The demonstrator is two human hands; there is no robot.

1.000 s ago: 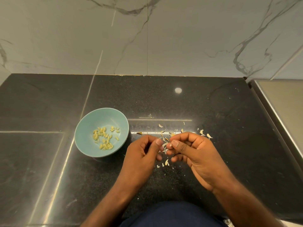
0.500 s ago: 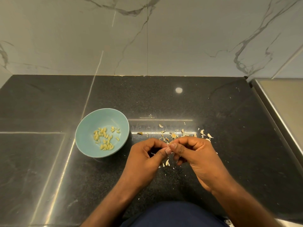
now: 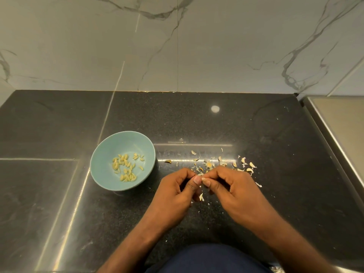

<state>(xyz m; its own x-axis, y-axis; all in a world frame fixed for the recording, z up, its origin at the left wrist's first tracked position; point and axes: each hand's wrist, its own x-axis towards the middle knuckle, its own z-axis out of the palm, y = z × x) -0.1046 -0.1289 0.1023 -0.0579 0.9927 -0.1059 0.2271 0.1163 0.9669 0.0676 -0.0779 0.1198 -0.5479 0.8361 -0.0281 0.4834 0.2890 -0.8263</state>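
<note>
My left hand (image 3: 175, 192) and my right hand (image 3: 234, 191) meet fingertip to fingertip low over the black counter (image 3: 266, 146). Between both thumbs and forefingers they pinch one small pale seed (image 3: 201, 174), mostly hidden by the fingers. A light blue bowl (image 3: 104, 166) stands left of my hands and holds several peeled yellowish seeds (image 3: 126, 168). Several pale husk pieces (image 3: 220, 163) lie scattered on the counter just beyond my fingers, and one husk scrap (image 3: 201, 197) lies below them.
A marble-look tiled wall (image 3: 177, 46) rises behind the counter. A steel surface (image 3: 342, 123) borders the counter on the right. My dark blue clothing (image 3: 206, 261) shows at the bottom edge.
My two hands have closed together, so that the thumbs and forefingers now touch around the seed. The bowl and the husks have stayed put.
</note>
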